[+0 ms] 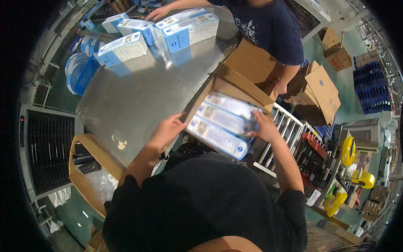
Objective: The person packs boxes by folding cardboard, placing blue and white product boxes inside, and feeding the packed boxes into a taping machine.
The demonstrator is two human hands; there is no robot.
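In front of me an open cardboard carton (245, 89) holds a row of white-and-blue boxes (218, 132) packed side by side. At the carton's left edge is my left hand (170, 129), with thumb and fingers closed on the cardboard rim. My right hand (264, 126) lies over the right ends of the packed boxes, its fingers apart and slightly blurred. It touches the box tops there and does not wrap round one.
Several similar boxes (191, 33) stand on the metal table (147, 90). Across it a co-worker (268, 33) has one hand by those boxes, the other near another open carton (252, 63). A roller conveyor (285, 122) and yellow tape rolls (348, 151) are rightward; a waste carton (90, 147) stands left.
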